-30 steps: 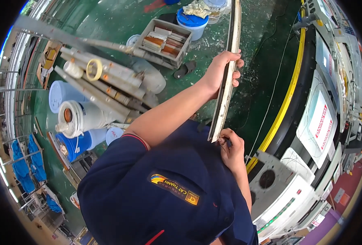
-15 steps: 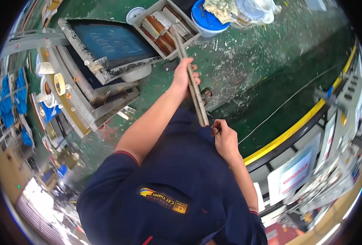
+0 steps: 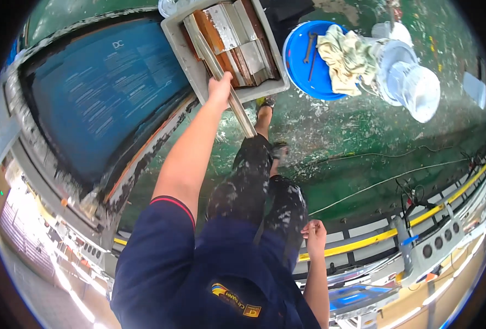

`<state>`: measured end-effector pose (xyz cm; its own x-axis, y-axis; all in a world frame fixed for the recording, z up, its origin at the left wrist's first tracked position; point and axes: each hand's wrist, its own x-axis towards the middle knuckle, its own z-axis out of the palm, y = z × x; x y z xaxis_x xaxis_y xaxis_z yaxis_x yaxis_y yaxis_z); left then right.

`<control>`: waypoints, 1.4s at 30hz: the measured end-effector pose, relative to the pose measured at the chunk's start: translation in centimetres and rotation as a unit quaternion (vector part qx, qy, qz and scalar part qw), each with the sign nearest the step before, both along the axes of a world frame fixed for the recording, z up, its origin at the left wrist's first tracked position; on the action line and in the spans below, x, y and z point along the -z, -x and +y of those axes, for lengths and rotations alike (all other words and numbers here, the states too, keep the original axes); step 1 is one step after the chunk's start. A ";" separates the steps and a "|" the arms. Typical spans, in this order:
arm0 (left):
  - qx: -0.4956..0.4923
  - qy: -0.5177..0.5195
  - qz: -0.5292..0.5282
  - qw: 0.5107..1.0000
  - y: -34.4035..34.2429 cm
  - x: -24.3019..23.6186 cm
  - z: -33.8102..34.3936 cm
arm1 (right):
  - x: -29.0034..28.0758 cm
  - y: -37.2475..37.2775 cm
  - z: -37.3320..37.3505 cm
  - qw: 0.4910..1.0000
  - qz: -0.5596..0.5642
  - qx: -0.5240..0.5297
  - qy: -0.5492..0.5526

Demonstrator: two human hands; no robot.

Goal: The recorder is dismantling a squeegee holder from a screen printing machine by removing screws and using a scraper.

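Note:
My left hand (image 3: 219, 90) is closed around a long, narrow, grey-beige squeegee (image 3: 239, 112). The far end of the squeegee lies over a grey plastic crate (image 3: 199, 82), and its near end points back toward my legs. Inside the crate are several bars with wooden and metal parts (image 3: 226, 28), resting side by side. Lower down, my right hand (image 3: 315, 233) hangs beside my thigh, its fingers curled. Whatever those fingers hold, if anything, is too small to make out.
Left of the crate is a large framed printing screen (image 3: 106, 93) with blue mesh. A blue-lidded bucket (image 3: 298, 60) carries wrenches (image 3: 310, 48) and a cloth (image 3: 341, 63). White plastic tubs (image 3: 421, 90) stand beside it. A white cable (image 3: 363, 191) crosses the paint-spotted floor near a yellow rail (image 3: 374, 241).
I have come closer to the crate, with my legs in stride. My left hand has carried the squeegee over to it. My right hand has dropped away from the squeegee's near end to my side.

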<state>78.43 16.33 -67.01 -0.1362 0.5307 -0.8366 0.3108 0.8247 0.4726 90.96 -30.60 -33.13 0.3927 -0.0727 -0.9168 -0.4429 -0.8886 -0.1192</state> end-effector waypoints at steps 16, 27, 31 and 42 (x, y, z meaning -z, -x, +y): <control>0.184 -0.245 0.357 0.883 1.0 12.4 4.8 | 6.3 -6.6 17.4 0.996 0.093 -0.004 -0.006; 0.259 -0.084 0.123 0.954 -3.0 17.3 -3.6 | 7.0 -6.0 19.3 0.994 0.106 0.026 -0.001; 0.197 -0.082 0.190 0.958 -3.0 19.4 -3.5 | 7.4 -5.8 19.0 0.994 0.101 0.033 0.010; 0.259 -0.073 0.203 0.942 -0.5 21.7 -1.3 | 9.2 -5.3 18.3 0.990 0.135 0.028 0.015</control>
<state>78.95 15.01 -88.75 -0.1216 0.7188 -0.6845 0.8326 0.4493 0.3240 96.25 -12.31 -42.31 0.1281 -0.1155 -0.9850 -0.5034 -0.8633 0.0358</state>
